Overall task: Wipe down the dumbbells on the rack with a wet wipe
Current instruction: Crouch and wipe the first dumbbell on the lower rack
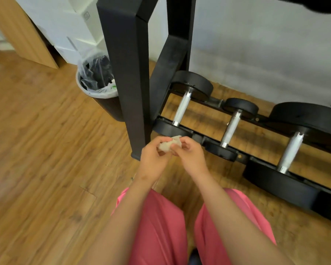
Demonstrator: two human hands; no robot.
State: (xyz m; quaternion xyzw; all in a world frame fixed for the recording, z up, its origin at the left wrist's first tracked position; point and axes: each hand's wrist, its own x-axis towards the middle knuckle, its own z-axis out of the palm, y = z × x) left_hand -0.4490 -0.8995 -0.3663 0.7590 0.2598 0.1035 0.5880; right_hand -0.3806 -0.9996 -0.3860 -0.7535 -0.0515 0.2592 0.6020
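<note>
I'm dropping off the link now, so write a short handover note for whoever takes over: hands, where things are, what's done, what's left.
Left hand: grips the crumpled wipe.
Right hand: pinches the same wipe from the other side.
Wipe: held in front of the rack's bottom tier, apparently not touching any weight.
Three dumbbells lie on that tier. A lined bin stands on the floor left of the rack.
Done: cannot tell which are already wiped.
Left: wipe heads and handles, then probably drop the wipe in the bin.

wipe (pixel 168 145) mostly hidden, perhaps crumpled, rack (pixel 126 64) cropped
</note>
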